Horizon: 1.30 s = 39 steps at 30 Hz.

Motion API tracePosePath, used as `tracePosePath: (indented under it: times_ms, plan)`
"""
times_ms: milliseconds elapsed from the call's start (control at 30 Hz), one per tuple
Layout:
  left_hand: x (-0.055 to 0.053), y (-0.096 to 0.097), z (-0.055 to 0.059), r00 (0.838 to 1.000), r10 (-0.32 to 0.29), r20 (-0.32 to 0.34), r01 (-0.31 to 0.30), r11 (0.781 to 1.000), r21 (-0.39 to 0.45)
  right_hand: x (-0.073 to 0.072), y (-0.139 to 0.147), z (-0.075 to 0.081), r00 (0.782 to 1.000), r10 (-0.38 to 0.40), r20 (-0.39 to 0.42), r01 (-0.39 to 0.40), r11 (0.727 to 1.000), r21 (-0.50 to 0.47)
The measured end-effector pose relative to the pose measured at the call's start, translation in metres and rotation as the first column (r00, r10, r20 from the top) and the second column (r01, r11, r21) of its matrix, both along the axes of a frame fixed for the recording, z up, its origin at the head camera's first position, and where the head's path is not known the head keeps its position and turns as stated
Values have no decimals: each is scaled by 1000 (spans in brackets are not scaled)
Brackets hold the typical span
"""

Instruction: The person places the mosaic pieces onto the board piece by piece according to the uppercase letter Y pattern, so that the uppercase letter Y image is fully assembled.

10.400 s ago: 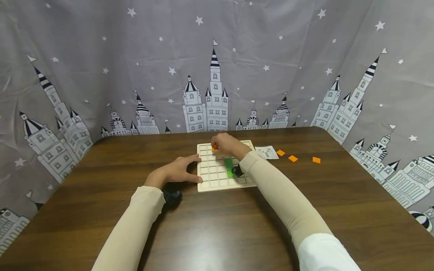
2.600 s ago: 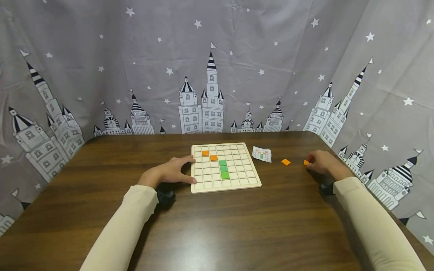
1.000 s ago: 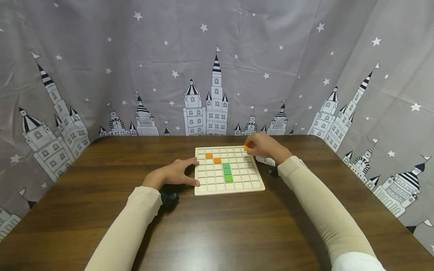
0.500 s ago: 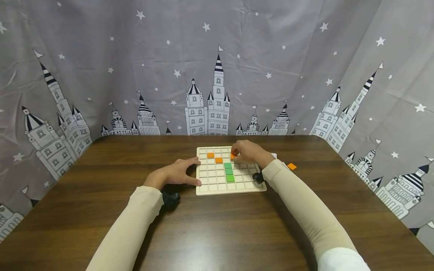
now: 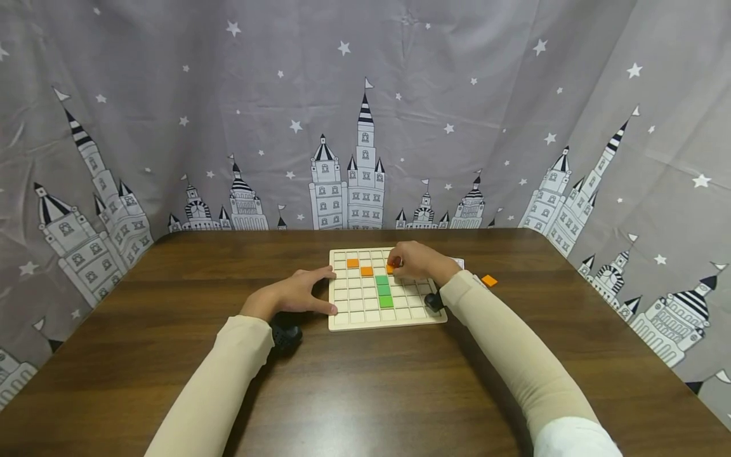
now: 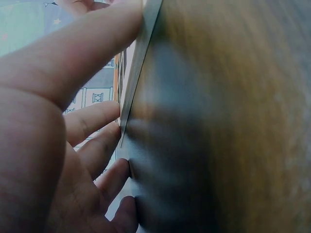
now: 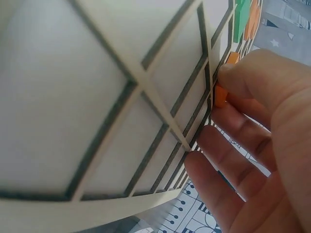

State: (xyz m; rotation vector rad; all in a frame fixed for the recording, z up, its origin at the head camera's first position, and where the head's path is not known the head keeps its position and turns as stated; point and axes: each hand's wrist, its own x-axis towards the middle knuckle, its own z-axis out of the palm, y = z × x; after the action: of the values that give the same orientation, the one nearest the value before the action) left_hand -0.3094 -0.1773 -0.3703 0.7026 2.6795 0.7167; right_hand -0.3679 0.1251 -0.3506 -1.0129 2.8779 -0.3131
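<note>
A pale wooden grid board [image 5: 354,318] lies on the table. My left hand [image 5: 292,292] touches its left edge, thumb and fingers spread apart; the left wrist view has its fingertips along the board's side. My right hand [image 5: 421,261] reaches over the upper right part of the grid and pinches an orange square tile [image 7: 221,96] between thumb and fingers, low over the cells. Two orange tiles [image 5: 367,271] sit on a diagonal at the board's upper left. Below them to the right, green tiles [image 5: 383,291] form a short column, the lowest one lighter.
One loose orange tile [image 5: 489,280] lies on the brown wooden table [image 5: 365,381] to the right of the board. Partly hidden behind my right wrist is a small printed card [image 5: 460,262]. A grey curtain [image 5: 257,95] with castles and stars hangs behind the table.
My right hand gripped an orange tile at the table's right, carried it left over the board and lowered it slightly toward me. Earlier it set down another orange tile. My left hand stays put.
</note>
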Motion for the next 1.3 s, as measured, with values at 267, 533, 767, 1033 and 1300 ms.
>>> tracePosePath:
  times_ms: [267, 533, 767, 1033, 1300]
  plan:
    - [0, 1, -1, 1000, 1, 3, -1, 1000, 2, -2, -2, 1, 999, -20, 37, 19, 1000, 16]
    - [-2, 1, 1, 1000, -2, 1, 2, 1000, -6, -3, -1, 6, 999, -15, 39, 15, 1000, 14]
    - [-1, 2, 0, 1000, 5, 2, -5, 1000, -16, -2, -3, 6, 995, -49, 82, 45, 998, 45]
    - [0, 1, 0, 1000, 21, 9, -20, 1000, -19, -1, -5, 7, 994, -55, 94, 50, 997, 56]
    - [-3, 2, -2, 1000, 1, 5, 0, 1000, -5, 1, 29, 19, 997, -60, 54, 60, 998, -4]
